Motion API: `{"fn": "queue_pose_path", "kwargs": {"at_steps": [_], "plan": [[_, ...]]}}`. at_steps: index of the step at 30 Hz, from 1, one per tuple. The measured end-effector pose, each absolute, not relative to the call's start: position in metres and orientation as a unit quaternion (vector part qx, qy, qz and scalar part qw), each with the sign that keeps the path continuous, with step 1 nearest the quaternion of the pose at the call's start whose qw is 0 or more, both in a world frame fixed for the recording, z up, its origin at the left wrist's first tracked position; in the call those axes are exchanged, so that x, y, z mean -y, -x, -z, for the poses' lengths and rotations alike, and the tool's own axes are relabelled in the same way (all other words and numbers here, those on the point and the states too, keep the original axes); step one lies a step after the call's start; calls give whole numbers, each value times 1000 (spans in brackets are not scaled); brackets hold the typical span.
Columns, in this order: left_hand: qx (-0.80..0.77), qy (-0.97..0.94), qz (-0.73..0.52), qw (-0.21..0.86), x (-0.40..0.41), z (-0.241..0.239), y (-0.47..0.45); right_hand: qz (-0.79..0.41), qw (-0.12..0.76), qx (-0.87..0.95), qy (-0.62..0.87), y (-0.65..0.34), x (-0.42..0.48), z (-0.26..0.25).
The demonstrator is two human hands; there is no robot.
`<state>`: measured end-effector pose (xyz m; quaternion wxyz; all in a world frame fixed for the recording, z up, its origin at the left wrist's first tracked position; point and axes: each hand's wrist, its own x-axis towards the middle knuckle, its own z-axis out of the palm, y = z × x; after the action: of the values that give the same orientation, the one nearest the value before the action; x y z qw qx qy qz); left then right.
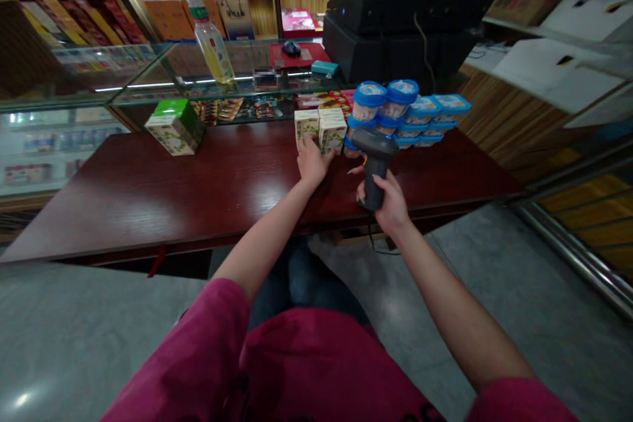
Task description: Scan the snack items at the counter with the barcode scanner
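Note:
Two groups of small white-and-green boxes stand side by side near the back of the dark red wooden table. My left hand touches their fronts, fingers on the left group and thumb spread toward the right one. No box is lifted. In my right hand is a dark grey barcode scanner, held upright by its handle, its head in front of the blue-lidded tubs. Those round tubs are stacked two high just right of the boxes, and part of the lower row is hidden behind the scanner.
Squarish blue-lidded tubs are stacked further right. A green-and-white box sits at the table's back left. A bottle of yellow drink and a mouse rest on the glass counter behind. Black equipment stands at the back right.

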<state>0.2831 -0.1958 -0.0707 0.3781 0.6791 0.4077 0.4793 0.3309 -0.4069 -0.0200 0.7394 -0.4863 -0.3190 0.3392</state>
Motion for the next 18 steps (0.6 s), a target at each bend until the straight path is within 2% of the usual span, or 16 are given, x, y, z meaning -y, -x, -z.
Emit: {"fn": "queue_pose_path", "kwargs": {"at_steps": [5, 10, 18], "plan": [[-379, -706, -457, 385, 180, 66, -273, -348, 742, 319, 476, -337, 404, 21], [-311, -768, -428, 361, 156, 61, -202, -394, 711, 353, 463, -324, 382, 18], [-442, -731, -460, 243, 79, 48, -63, -522, 586, 447, 430, -286, 293, 8]]}}
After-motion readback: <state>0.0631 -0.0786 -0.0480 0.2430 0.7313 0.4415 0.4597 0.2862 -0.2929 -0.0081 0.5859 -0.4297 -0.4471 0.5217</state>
